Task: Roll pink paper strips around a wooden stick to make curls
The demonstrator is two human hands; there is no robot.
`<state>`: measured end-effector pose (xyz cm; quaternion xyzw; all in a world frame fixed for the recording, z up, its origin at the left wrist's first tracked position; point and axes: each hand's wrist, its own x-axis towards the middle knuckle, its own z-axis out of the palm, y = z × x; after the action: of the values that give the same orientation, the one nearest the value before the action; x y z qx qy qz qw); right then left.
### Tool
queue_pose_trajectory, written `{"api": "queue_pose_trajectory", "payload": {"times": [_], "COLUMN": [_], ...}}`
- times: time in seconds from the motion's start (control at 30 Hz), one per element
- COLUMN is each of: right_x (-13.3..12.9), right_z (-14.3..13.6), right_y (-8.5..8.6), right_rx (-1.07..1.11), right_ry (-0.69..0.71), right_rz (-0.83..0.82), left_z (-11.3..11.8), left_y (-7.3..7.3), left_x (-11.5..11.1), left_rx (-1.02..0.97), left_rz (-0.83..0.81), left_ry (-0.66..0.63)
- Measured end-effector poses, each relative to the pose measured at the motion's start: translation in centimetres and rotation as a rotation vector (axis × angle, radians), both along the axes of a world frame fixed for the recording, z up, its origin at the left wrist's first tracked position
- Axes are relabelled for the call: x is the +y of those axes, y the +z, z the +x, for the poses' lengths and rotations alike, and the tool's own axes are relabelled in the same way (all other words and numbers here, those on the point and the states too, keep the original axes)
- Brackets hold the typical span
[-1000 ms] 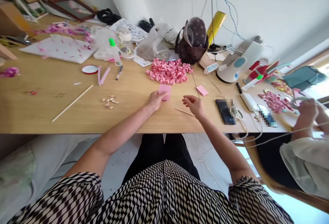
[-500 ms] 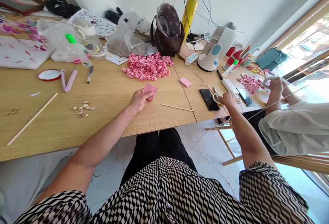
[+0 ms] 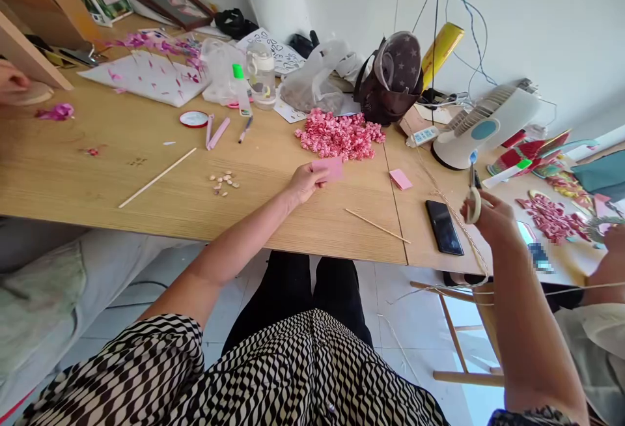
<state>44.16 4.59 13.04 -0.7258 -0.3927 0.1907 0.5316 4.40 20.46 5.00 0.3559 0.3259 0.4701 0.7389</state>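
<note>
My left hand (image 3: 303, 183) pinches a small stack of pink paper squares (image 3: 330, 169) just above the wooden table (image 3: 146, 172), in front of a heap of pink paper roses (image 3: 339, 135). My right hand (image 3: 491, 217) is raised over the table's right part and holds a pair of scissors (image 3: 473, 197) by the white handles, blades pointing up. A black phone (image 3: 444, 227) lies just left of that hand. A thin wooden stick (image 3: 377, 226) lies on the table between my hands.
Another pink paper pad (image 3: 400, 179) lies near the table seam. A white fan (image 3: 481, 128), a dark bag (image 3: 393, 81), a long stick (image 3: 157, 178), seeds (image 3: 224, 182) and a red lid (image 3: 193, 118) stand around. A co-worker's sleeve (image 3: 593, 341) is at the right.
My right hand has picked the scissors up from beside the phone and lifted them. My left hand keeps the pink paper. The view has swung back to the left.
</note>
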Motion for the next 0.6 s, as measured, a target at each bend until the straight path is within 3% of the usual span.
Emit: {"api": "queue_pose_trajectory", "payload": {"times": [0.07,0.13,0.2,0.3,0.43,0.53,0.6], "right_x": [1.2,2.9,4.9,7.8,10.3,10.9,10.9], "right_z": [-4.5,-9.8,-14.9,-20.7,-24.2,-24.7,-24.5], "right_y": [0.4,0.2,-0.6,-2.5,-5.1,-6.3,-6.6], "right_rx": [0.346,0.532,0.668,0.681,0.470,0.414,0.371], "right_ry": [0.221,0.419,0.589,0.715,0.830,0.916,0.982], "right_rz": [0.042,0.060,0.023,-0.013,0.043,0.091,0.072], "left_z": [-0.2,-0.5,-0.7,-1.0,-1.2,-1.3,-1.4], "left_y": [0.3,0.6,0.7,0.7,0.9,1.3,1.6], "left_x": [0.2,0.4,0.6,1.0,1.2,0.8,0.5], "left_rx": [-0.041,-0.079,-0.099,-0.088,-0.025,0.027,0.044], "left_rz": [-0.013,-0.025,-0.016,0.060,0.230,0.367,0.416], "left_ry": [0.018,0.053,0.094,0.185,0.365,0.517,0.550]}}
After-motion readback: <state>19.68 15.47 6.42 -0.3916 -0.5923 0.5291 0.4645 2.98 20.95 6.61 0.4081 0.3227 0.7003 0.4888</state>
